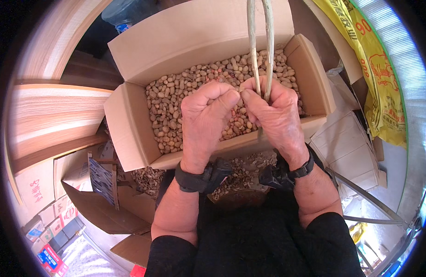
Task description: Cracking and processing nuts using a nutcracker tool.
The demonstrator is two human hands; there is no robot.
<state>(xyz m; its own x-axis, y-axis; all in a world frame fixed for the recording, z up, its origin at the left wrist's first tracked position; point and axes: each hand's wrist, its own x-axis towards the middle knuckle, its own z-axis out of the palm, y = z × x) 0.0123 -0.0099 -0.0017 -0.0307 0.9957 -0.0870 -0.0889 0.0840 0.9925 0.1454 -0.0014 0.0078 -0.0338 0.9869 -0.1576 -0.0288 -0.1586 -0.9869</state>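
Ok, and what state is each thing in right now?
Left hand: curled, thumb pinching; contents unclear.
Right hand: closed on the wooden sticks.
Wooden sticks: gripped, far ends out of frame.
Peanuts: loose, mostly in shells.
Peanut box: open, flaps spread outward.
Peanut shells: heaped loosely below the box.
Yellow sack: creased.

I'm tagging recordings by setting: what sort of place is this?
Probably a cluttered household or small-shop storage corner: an open brown cardboard box filled with tan in-shell peanuts, a yellow printed plastic sack and striped pale wood-grain panels crowd the space.
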